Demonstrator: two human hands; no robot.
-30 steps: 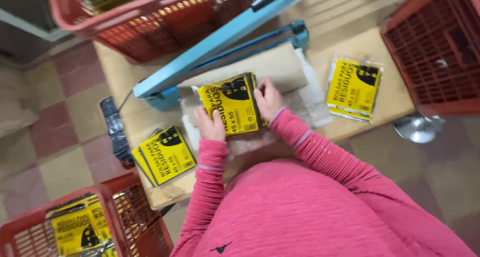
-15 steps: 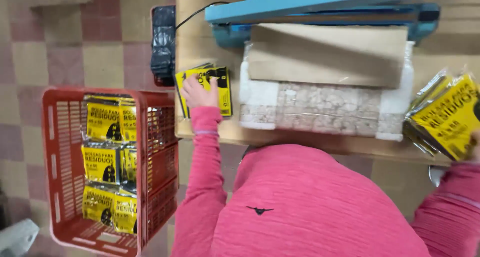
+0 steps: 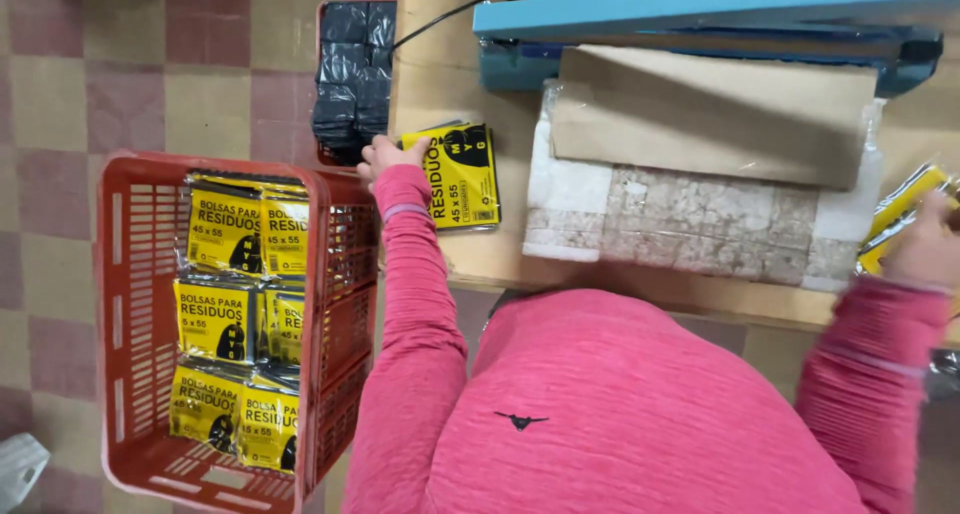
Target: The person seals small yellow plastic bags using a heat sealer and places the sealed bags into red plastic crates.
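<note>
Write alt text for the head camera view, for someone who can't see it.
A person in a pink top rests the left hand on a yellow packet on a wooden table, the right hand on another packet. A red crate of packets stands at the left.

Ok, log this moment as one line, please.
left hand: on yellow packet | right hand: on packets at table edge | red crate: packets inside

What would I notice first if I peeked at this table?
Bright yellow packets fill the red basket on the floor at the left. The left hand rests on a stack of yellow packets on the table, and a blue sealing machine stretches along the far side, behind a brown board.
</note>
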